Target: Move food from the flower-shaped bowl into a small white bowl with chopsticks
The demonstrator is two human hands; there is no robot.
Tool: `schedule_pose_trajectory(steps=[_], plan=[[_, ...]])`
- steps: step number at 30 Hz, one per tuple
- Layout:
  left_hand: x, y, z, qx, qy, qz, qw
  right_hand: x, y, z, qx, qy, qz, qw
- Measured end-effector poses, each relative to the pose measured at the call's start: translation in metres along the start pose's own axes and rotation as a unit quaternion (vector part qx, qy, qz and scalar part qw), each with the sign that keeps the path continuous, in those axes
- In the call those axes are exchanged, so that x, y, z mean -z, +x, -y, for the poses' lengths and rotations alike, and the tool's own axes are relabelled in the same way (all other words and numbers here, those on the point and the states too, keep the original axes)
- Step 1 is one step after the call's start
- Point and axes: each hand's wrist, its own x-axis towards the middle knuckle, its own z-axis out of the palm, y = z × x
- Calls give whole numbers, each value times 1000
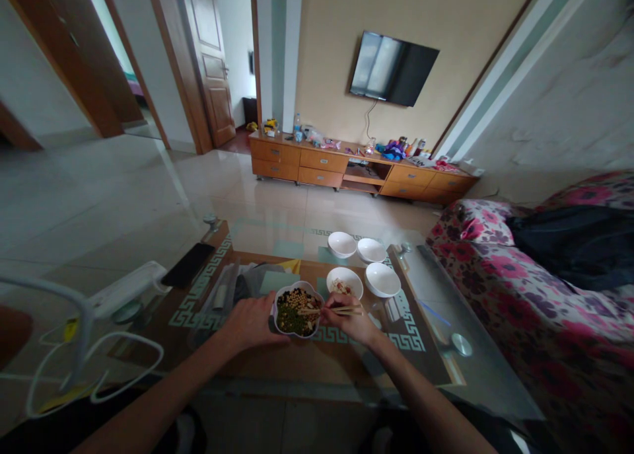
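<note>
Pale floor tiles (247, 189) ran from a wooden door (208, 61) to a low wooden drawer cabinet (317, 166) beneath a wall-mounted television (393, 68), and the cabinet top carried bottles and assorted small packets. To the right stood a sofa with a pink floral cover (520, 322), with a black bag (569, 249) lying on it. Nearer the camera was a glass-topped bench (317, 368) with a brown panel and a pale key-pattern border under the glass.

On that bench, directly in front of the person, sat a scalloped white bowl (297, 312) holding pale round beans, a green heap and dark pieces. The left hand (252, 323) lay against the bowl's left side, its fingers wrapped onto the rim. The right hand (347, 315) came in from the other side, pinching a pair of wooden chopsticks (347, 310) whose tips reached over the rim into the food. Both forearms stretched forward from the bottom of the view, angling inward from the lower left and lower right.

Just beyond the bowl stood four plain white bowls (371, 250), and the one nearest the right hand held some food. A black phone (187, 264) lay near the bench's left edge, well apart from both hands.
</note>
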Motion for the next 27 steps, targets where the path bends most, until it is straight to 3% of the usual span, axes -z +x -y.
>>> schedule_pose_trajectory(steps=[13, 17, 22, 27], plan=[[-1, 0, 0, 1, -1, 3, 1000, -3, 0, 4, 34, -28, 18, 999], [3, -1, -2, 4, -4, 6, 1000, 1, -3, 15, 28, -27, -9, 999], [9, -1, -6, 12, 3, 19, 1000, 32, -14, 30, 19, -40, -121, 992], [5, 1, -4, 6, 16, 15, 1000, 58, -30, 25, -8, -57, -289, 956]])
